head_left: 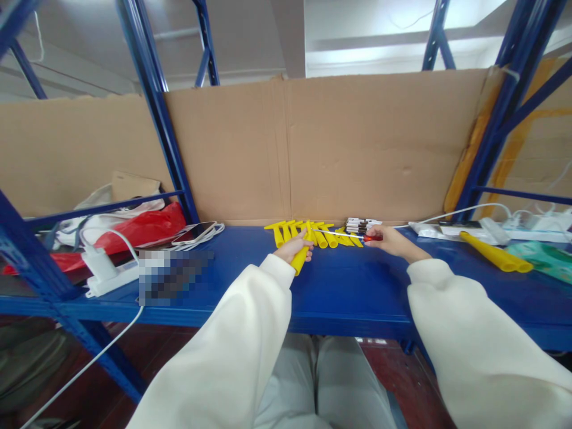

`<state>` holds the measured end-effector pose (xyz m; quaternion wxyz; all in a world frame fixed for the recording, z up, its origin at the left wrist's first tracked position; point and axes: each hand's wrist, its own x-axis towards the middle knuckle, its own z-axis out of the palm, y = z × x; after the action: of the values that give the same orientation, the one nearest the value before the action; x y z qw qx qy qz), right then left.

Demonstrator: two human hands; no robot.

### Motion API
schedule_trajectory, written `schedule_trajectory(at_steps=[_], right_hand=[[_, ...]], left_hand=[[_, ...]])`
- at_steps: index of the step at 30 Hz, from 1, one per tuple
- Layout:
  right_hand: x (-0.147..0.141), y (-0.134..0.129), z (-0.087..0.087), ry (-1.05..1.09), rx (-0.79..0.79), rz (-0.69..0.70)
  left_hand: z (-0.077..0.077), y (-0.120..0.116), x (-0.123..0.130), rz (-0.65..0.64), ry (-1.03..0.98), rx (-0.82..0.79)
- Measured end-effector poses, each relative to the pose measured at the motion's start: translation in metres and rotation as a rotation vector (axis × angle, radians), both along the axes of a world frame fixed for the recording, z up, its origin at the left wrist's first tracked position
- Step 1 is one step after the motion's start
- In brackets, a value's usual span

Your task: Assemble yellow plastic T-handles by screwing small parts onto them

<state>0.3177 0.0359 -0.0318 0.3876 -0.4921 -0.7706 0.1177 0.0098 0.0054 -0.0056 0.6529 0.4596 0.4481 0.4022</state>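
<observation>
My left hand [295, 247] is closed around a yellow T-shaped plastic handle [300, 260], whose wide tubular end points down toward me. In my right hand [388, 239] is a screwdriver [370, 238] with a red handle. Its thin metal shaft stretches left, and the tip reaches the top of the yellow piece; whether it sits in a screw is too small to tell. Behind my hands, several more yellow T-shaped handles [329, 239] lie in a row along the cardboard. A stack of small white and dark pieces [357, 225] is just behind the screwdriver.
The blue shelf [344, 286] has a cardboard back panel [357, 143] and blue posts [156, 107]. On the left are a white power strip [114, 279], a red bag [152, 226] and a phone [195, 232]. Yellow tubes [496, 253] and a green packet [543, 256] lie right.
</observation>
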Motion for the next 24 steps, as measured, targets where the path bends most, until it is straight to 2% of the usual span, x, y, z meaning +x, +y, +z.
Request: schedule_trajectory(at_steps=[7, 17, 24], right_hand=[[0.000, -0.001, 0.000, -0.012, 0.015, -0.006], [-0.004, -0.003, 0.001, -0.023, 0.000, -0.042], [-0.005, -0.002, 0.000, -0.025, 0.011, -0.041]], left_hand=[[0.001, -0.001, 0.000, -0.009, 0.015, 0.004], [-0.007, 0.010, -0.006, -0.069, 0.032, 0.032], [-0.006, 0.010, -0.005, -0.066, 0.012, 0.017]])
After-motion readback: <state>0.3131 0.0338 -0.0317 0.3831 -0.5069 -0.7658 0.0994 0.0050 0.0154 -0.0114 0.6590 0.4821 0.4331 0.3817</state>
